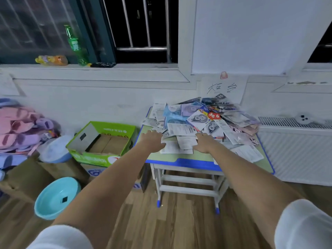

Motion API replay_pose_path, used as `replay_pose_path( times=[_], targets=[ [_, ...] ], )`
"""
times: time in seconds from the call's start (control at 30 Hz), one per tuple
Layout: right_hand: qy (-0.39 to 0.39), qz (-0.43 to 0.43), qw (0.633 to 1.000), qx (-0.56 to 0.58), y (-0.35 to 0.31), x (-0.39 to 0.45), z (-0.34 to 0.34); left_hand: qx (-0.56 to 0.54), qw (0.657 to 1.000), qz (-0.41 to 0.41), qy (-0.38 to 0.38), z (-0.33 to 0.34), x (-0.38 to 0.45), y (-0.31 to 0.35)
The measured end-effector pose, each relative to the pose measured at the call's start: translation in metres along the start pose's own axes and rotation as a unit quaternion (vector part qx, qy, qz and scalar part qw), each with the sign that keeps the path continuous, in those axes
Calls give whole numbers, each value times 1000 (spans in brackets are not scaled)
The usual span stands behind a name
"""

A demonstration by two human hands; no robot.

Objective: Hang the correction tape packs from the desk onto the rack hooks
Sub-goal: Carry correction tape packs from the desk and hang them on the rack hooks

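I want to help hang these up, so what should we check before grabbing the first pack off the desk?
1. Packs within reach: ok. The pile of correction tape packs lies on the desk, right at both hands.
2. Left hand free: ok, it rests on the pile's near edge, holding nothing.
3. Right hand free: ok, fingers lie flat on the packs.
4. One pack singled out: not ok, the packs overlap in a heap.
5. Rack hooks in sight: not ok, no rack shows in this view.
6. Hang holes intact: cannot tell, too blurred.
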State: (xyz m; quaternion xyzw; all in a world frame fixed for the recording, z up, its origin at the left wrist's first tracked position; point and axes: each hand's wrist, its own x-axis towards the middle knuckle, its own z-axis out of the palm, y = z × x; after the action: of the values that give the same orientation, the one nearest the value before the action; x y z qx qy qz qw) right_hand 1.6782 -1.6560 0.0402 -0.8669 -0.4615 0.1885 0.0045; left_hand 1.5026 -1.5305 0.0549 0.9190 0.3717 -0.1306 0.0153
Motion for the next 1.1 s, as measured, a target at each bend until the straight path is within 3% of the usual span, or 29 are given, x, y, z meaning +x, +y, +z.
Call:
replay_pose_path(
  times=[0.2, 0.37, 0.53, 0.83, 1.1],
  targets=[
    [18, -5, 998, -60, 23, 102, -23, -66, 998, -3, -3, -5, 119, -13],
    [58, -81, 986, -131, 46, 183, -63, -143, 989, -38, -2, -13, 204, -12],
    [4, -137, 977, -166, 61, 240, -82, -269, 959, -88, 10, -14, 265, -10],
    [-54, -218, 966, -131, 67, 277, -87, -399, 900, -179, -2, 2, 312, -16],
    [-92, -197, 951, -219, 73, 263, -85, -498, 849, -169, 43, 6, 309, -21]
  ],
)
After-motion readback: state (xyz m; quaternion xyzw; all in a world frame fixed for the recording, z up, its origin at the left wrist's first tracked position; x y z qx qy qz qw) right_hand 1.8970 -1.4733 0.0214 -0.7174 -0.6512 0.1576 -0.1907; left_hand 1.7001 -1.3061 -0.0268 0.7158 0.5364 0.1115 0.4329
